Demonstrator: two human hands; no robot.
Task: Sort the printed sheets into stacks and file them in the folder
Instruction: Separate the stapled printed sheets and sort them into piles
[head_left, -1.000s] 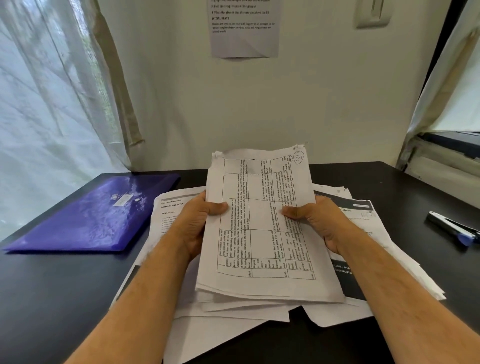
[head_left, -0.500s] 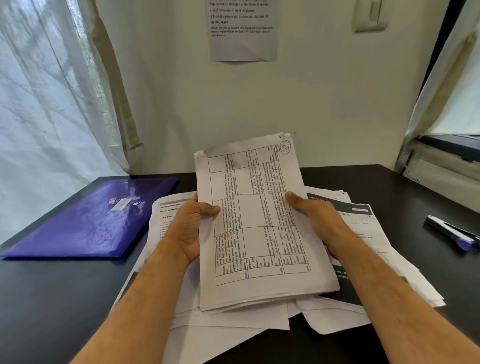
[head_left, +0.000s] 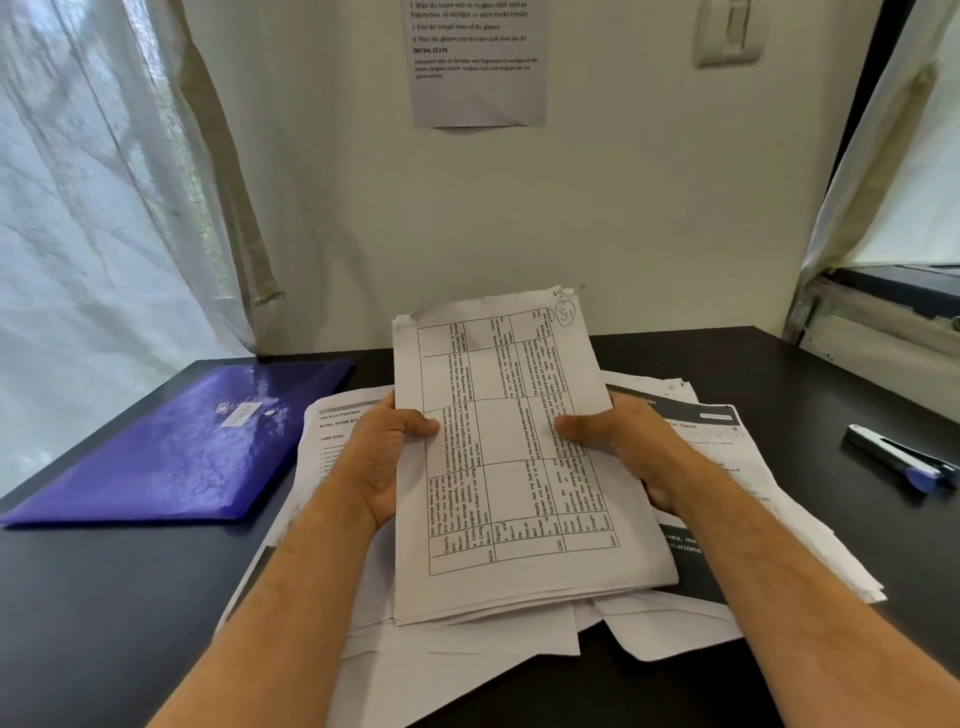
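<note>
Folder (head_left: 171, 447) in purple lying flat at the desk's (head_left: 104, 597) left, left hand (head_left: 382, 460) and right hand (head_left: 631, 449) gripping a stack of printed sheets (head_left: 514, 499) by its sides, tilted up over loose papers (head_left: 467, 642), pen (head_left: 901, 462) far right.

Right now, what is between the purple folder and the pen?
In the head view, the messy paper pile lies between folder and pen, with both hands holding a stack above it.
</note>
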